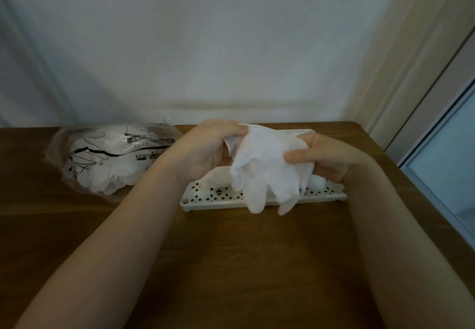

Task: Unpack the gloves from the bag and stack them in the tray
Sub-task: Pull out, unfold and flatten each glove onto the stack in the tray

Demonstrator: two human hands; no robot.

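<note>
Wooden table (244,251): bag (110,159), tray (257,196).

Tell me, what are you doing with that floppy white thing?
A person is holding a thin white glove over a white tray on a wooden table. The left hand pinches one side and the right hand pinches the other, with the glove's fingers dangling down. A clear bag with more gloves lies to the left.

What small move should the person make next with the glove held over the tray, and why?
Probably lower the white glove flat into the tray. Both the left hand and the right hand pinch it directly above the tray, its fingers already dangling past the near rim, while the bag to the left holds more gloves.
</note>
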